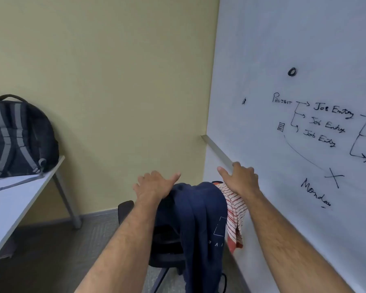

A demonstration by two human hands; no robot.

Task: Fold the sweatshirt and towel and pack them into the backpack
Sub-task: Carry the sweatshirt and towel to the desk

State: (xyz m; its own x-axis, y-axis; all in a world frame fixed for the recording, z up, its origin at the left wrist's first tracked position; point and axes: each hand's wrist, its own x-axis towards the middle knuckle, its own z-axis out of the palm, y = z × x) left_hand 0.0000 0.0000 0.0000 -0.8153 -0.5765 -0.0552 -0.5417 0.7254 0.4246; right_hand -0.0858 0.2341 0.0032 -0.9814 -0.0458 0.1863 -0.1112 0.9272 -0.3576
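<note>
A navy sweatshirt [197,225] with a white print hangs over the back of a black chair [167,246] in the lower middle. A red-and-white striped towel [235,216] hangs beside it on the right. My left hand [154,185] reaches over the sweatshirt's top left with its fingers spread and its palm down. My right hand [239,178] hovers over the towel's top, its fingers loosely spread. Neither hand plainly grips the cloth. A dark backpack [19,136] with grey straps stands upright on the white table [11,204] at the left.
A whiteboard [304,60] with handwriting fills the right side, and its tray ledge [218,151] runs close to my right hand. A yellow wall lies ahead. A grey strap [15,182] lies on the table. Floor shows between table and chair.
</note>
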